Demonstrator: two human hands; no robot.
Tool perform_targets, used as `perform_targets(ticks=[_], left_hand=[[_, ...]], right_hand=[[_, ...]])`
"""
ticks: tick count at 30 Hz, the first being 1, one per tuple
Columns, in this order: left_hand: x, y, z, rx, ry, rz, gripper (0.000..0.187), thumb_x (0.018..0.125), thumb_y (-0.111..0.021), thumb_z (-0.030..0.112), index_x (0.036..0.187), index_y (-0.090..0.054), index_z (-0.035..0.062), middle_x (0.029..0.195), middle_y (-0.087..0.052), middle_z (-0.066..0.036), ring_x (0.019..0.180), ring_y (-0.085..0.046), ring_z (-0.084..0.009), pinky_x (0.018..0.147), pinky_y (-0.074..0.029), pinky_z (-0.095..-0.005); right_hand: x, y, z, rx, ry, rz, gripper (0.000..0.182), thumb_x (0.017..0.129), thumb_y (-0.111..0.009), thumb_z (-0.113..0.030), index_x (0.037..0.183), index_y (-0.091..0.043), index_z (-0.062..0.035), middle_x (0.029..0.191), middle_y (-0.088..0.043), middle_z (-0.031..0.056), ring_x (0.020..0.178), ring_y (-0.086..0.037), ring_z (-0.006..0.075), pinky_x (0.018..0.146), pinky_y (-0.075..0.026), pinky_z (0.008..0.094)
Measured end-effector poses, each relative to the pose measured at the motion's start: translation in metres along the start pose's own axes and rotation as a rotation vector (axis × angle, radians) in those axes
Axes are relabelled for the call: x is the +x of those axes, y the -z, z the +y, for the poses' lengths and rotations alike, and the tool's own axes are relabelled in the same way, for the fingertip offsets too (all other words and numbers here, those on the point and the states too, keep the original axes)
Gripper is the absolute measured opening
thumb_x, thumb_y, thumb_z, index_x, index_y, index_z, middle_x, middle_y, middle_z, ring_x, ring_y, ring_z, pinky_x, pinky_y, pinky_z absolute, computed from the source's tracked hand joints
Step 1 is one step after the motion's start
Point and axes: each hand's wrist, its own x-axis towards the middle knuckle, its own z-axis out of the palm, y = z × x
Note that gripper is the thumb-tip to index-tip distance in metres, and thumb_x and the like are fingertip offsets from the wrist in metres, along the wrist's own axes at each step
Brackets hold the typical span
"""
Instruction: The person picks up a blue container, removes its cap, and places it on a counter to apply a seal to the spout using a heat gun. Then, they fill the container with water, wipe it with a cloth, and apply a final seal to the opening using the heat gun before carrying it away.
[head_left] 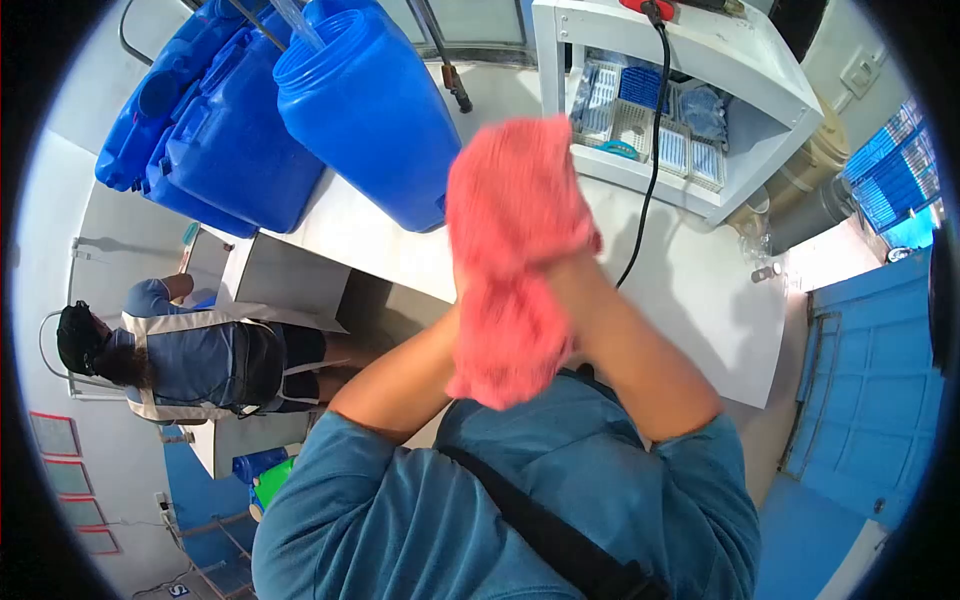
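Note:
A crumpled pink-red cloth (520, 210) is held up in front of my chest, above the edge of the white table (680, 280). Both my forearms reach up to it, and the cloth covers both my hands, so neither hand's fingers show. The left forearm comes in from the left and meets the cloth's lower part; the right one meets it from the right. Behind the cloth, to the left, an open blue plastic drum (375, 120) leans with its mouth toward the upper left and a clear tube at the opening.
More blue jerrycans (235, 140) stand at the upper left. A white shelf unit (710, 60) holds small baskets (635, 125); a black cable (658, 150) hangs before it. Another person (200, 360) is at a bench on the left. A blue door (865, 370) is at the right.

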Motion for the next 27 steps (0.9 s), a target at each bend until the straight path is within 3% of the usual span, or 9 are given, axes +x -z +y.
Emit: perform_targets(ticks=[3,5,8,11,13,15,18,23,27], left_hand=[[-0.012,-0.046,0.031,-0.089,0.091,-0.04,0.079,0.095,-0.044,0.063,0.154,-0.031,0.011,0.154,-0.038,-0.014,0.143,-0.035,-0.0326,0.12,-0.026,-0.0458],[0.006,-0.049,0.042,-0.208,-0.171,-0.043,0.076,0.1,-0.037,0.059,0.158,-0.018,0.0134,0.158,-0.031,-0.014,0.143,-0.035,-0.0327,0.119,-0.028,-0.0484],[0.016,-0.02,0.025,-0.221,-0.171,-0.154,0.076,0.099,-0.039,0.058,0.158,-0.02,0.014,0.158,-0.031,-0.013,0.143,-0.035,-0.0314,0.118,-0.028,-0.0498],[0.012,-0.007,0.015,0.44,-0.061,0.006,0.077,0.097,-0.041,0.059,0.157,-0.021,0.0153,0.158,-0.03,-0.011,0.144,-0.034,-0.0321,0.118,-0.028,-0.0527],[0.016,-0.07,0.046,-0.305,-0.131,-0.135,0.074,0.097,-0.036,0.058,0.157,-0.023,0.0157,0.158,-0.03,-0.014,0.145,-0.029,-0.0373,0.12,-0.022,-0.0555],[0.029,-0.066,0.044,-0.275,-0.261,-0.163,0.071,0.099,-0.036,0.055,0.157,-0.024,0.0155,0.158,-0.031,-0.014,0.146,-0.029,-0.0354,0.121,-0.021,-0.054],[0.021,-0.064,0.039,0.134,-0.019,-0.071,0.077,0.096,-0.038,0.06,0.156,-0.024,0.0149,0.158,-0.031,-0.013,0.146,-0.027,-0.0343,0.119,-0.024,-0.0542],[0.036,-0.069,0.048,-0.208,-0.197,-0.182,0.074,0.098,-0.034,0.059,0.159,-0.017,0.0206,0.159,-0.028,-0.005,0.145,-0.03,-0.0278,0.12,-0.025,-0.0449],[0.04,-0.07,0.045,-0.332,-0.033,-0.145,0.07,0.099,-0.034,0.059,0.157,-0.024,0.0218,0.151,-0.038,-0.008,0.137,-0.04,-0.03,0.115,-0.032,-0.0475]], right_hand=[[0.013,0.021,0.029,0.017,-0.078,0.014,0.049,0.087,-0.066,-0.021,0.133,-0.056,-0.0054,0.132,-0.056,0.019,0.119,-0.055,0.0383,0.104,-0.044,0.0473],[-0.007,0.008,0.009,0.004,-0.075,0.006,0.05,0.087,-0.066,-0.022,0.134,-0.056,-0.0061,0.133,-0.055,0.0193,0.12,-0.054,0.0389,0.105,-0.043,0.0481],[-0.01,0.001,-0.018,-0.003,0.035,-0.06,0.06,0.085,-0.065,-0.022,0.14,-0.049,-0.0054,0.138,-0.049,0.0233,0.128,-0.044,0.0445,0.111,-0.033,0.0522],[0.005,0.02,0.022,-0.033,-0.017,-0.007,0.064,0.083,-0.067,-0.025,0.14,-0.047,-0.0052,0.141,-0.048,0.0232,0.132,-0.042,0.046,0.113,-0.031,0.0539],[-0.009,0.012,0.003,-0.076,0.004,-0.003,0.066,0.082,-0.069,-0.028,0.14,-0.047,-0.0042,0.14,-0.048,0.0228,0.13,-0.044,0.0446,0.111,-0.034,0.0522],[-0.018,0.006,-0.015,-0.162,0.059,-0.006,0.07,0.081,-0.072,-0.033,0.138,-0.047,-0.0021,0.138,-0.049,0.022,0.125,-0.049,0.0418,0.106,-0.04,0.0489],[0.003,0.025,0.006,-0.048,0.026,-0.018,0.062,0.085,-0.068,-0.03,0.137,-0.048,-0.0019,0.138,-0.049,0.0226,0.126,-0.049,0.0419,0.106,-0.039,0.0488],[-0.015,0.007,-0.013,-0.038,0.001,-0.011,0.06,0.083,-0.068,-0.031,0.134,-0.051,-0.0047,0.138,-0.05,0.0211,0.126,-0.048,0.0423,0.108,-0.036,0.0517],[0.003,0.027,0.005,0.042,-0.014,-0.043,0.058,0.081,-0.068,-0.032,0.132,-0.054,-0.0069,0.137,-0.052,0.0198,0.127,-0.048,0.0426,0.109,-0.033,0.054]])
